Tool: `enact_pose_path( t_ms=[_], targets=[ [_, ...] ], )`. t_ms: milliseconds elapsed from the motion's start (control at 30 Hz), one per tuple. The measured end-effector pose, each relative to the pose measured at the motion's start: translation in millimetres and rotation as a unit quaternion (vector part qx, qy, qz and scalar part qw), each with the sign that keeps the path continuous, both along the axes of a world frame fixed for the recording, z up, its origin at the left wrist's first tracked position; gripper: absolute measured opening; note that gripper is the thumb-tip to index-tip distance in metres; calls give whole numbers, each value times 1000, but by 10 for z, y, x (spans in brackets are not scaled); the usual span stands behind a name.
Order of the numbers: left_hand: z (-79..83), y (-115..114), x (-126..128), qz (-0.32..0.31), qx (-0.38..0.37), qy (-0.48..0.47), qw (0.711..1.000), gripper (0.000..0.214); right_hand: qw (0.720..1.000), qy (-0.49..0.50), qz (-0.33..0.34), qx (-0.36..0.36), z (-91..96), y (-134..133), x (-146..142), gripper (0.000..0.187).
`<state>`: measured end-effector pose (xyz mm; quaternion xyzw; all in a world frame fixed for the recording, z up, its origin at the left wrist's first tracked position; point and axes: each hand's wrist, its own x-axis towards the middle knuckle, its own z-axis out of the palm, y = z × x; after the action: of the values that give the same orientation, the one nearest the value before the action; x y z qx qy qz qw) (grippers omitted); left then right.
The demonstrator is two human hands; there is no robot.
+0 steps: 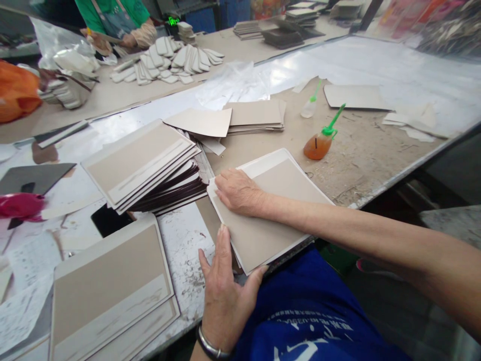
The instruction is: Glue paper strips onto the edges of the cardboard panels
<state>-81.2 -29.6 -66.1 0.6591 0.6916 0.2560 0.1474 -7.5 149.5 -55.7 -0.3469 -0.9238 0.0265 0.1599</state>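
Observation:
A beige rectangular panel point(278, 215) with pale borders lies at the table's front edge, with at least one more sheet edge under it. My right hand point(238, 193) presses on its left part, fingers curled and closed; whatever is under them, if anything, is hidden. My left hand point(227, 296), with a metal bangle at the wrist, frames the near left corner. Its fingers are spread and open, the thumb against the front edge and the fingertips along the left side. Just left of the panel is a stack of similar panels point(141, 160), its layers fanned out.
More panels point(112, 286) overlap at the front left. An orange glue bottle point(318, 145) and a clear bottle point(308, 108), both with green nozzles, stand beyond. Flat sheets point(259, 115) are stacked behind. Across the table, a person in green point(116, 20) works by piled white pieces point(165, 60).

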Motion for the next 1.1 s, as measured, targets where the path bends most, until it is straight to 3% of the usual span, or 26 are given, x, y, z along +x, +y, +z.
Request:
enact_pose_path(
  t_ms=[600,900,1100],
  targets=[
    [-6,4,-8,-1,10,21,1000,81,1000,6,-4,3,-1,-17,0,20],
    [-41,5,-81,-36,41,35,998,70,1000,12,-2,20,-5,-41,15,18],
    [-17,-16,-111,-75,71,111,988,65,1000,13,-3,27,20,-78,30,18]
  ],
)
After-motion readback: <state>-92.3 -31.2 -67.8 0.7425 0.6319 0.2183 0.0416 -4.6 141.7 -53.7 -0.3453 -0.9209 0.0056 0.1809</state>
